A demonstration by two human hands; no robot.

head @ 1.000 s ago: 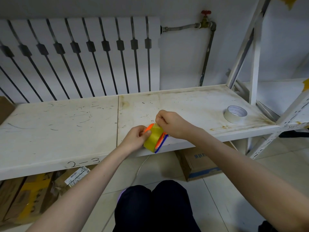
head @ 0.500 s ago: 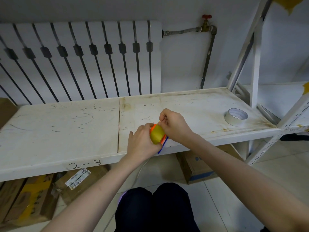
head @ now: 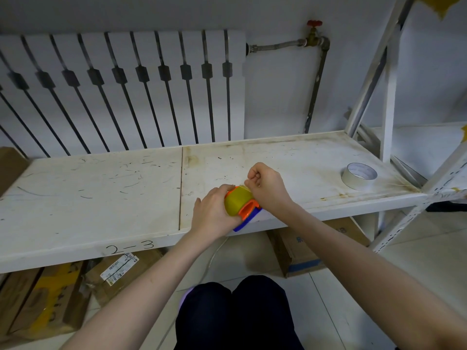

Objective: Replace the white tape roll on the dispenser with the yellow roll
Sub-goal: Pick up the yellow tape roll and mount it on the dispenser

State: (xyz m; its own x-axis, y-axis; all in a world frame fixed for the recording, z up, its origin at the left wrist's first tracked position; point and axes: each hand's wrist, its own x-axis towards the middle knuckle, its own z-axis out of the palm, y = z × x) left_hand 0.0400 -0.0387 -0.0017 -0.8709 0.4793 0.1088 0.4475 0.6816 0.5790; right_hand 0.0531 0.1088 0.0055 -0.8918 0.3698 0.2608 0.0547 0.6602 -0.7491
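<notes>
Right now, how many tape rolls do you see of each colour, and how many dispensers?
Yellow tape roll: 1, on the dispenser, held by the left hand while the right hand pinches at its top.
White tape roll: 1, lying flat on the shelf.
Dispenser, orange and blue: 1.
Total: 3.

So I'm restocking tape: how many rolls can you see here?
2. The yellow roll sits in the dispenser, gripped by the left hand; the white roll lies flat on the shelf, far right. Others may be hidden.
</notes>
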